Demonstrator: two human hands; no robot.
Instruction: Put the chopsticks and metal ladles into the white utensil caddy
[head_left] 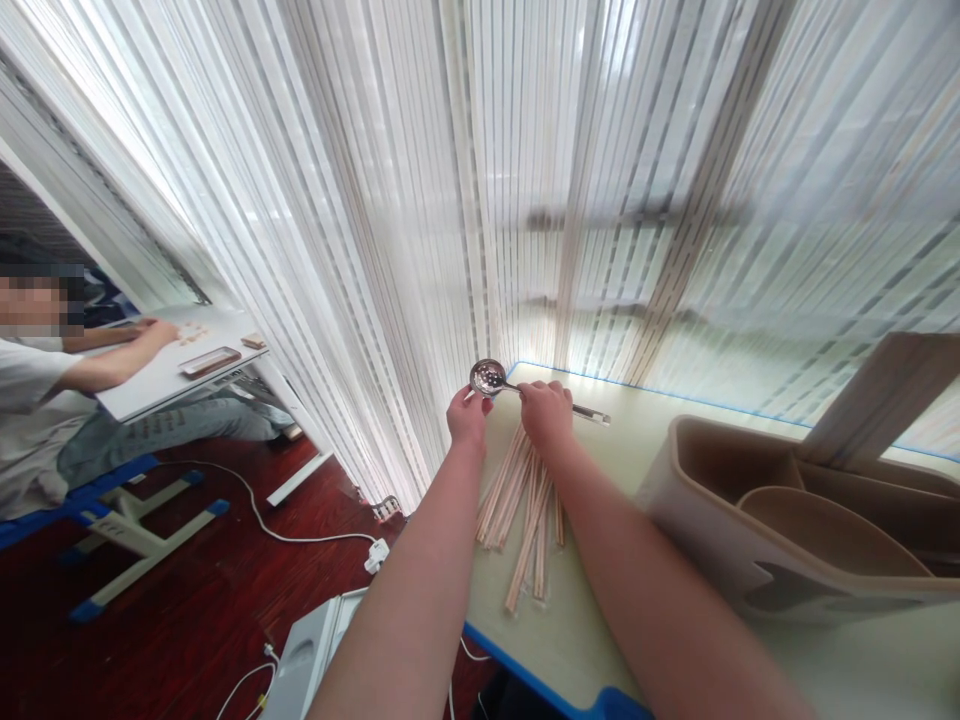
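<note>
A shiny metal slotted ladle [488, 377] with small holes in its bowl is held above the far part of the table. My left hand [466, 415] pinches the lower rim of the bowl. Wrapped around the handle is my right hand [548, 412], closed, with the handle's end sticking out to its right. Beneath and nearer to me, several pairs of wooden chopsticks [517, 500] in clear wrappers lie fanned out on the pale table. My right forearm covers part of them.
A beige divided caddy [697, 530] stands on the table [577, 640] at right. A white striped curtain [405, 200] hangs right behind. To the left, a person [30, 400] sits at a white desk [139, 395]; cables and a white plug [376, 555] lie on the dark red floor.
</note>
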